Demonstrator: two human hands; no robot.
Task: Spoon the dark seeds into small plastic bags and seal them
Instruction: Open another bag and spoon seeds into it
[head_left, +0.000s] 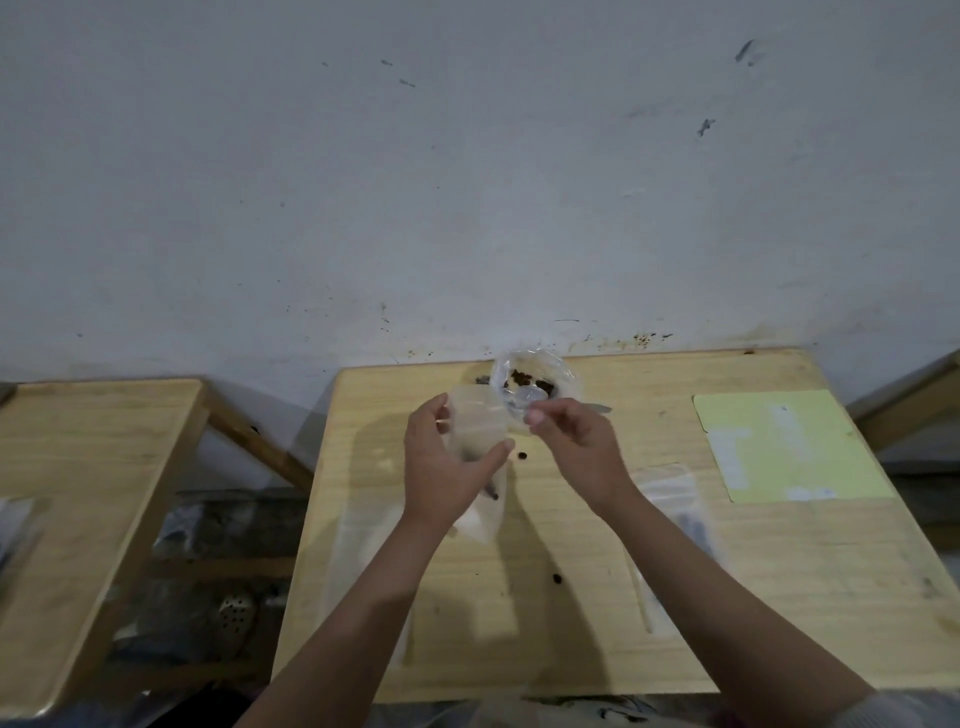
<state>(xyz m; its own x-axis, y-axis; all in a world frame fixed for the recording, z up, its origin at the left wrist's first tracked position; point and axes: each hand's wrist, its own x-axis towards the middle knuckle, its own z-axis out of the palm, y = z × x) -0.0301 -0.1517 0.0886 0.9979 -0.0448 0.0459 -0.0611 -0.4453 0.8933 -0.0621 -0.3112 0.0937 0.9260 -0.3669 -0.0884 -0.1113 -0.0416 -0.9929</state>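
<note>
A person's two bare forearms reach forward over a pale wooden tabletop (571, 597) set against a scuffed grey-white wall (467, 182).

The left hand (447, 462) is raised above the middle of the tabletop and grasps a small clear plastic bag (475, 426), thumb on the near side and fingers behind it. The bag hangs upright from that grip, with a few dark seeds showing low inside it.

The right hand (571, 441), just beside the left at about 3 o'clock from it, pinches the handle of a clear plastic spoon (527, 397) between thumb and fingertips. The spoon's bowl points toward 11 o'clock, over the near rim of a clear plastic container (532, 384). That container stands at the far edge of the tabletop, at 12 o'clock from the hands, and holds a small heap of dark seeds (530, 382).

Loose seeds lie on the wood: one (522, 455) between the two hands, another (558, 578) nearer the person, at 6 o'clock from the first.

At 4 o'clock from the right hand lies a flat clear bag (675, 499) with something dark inside; whether it is sealed cannot be told. More clear plastic (358, 545) lies flat under the left forearm. A pale yellow sheet (779, 441) rests at the far right of the tabletop.

A second wooden table (93, 493) stands to the left, well apart, with dark clutter on the floor (218, 597) between the two.
</note>
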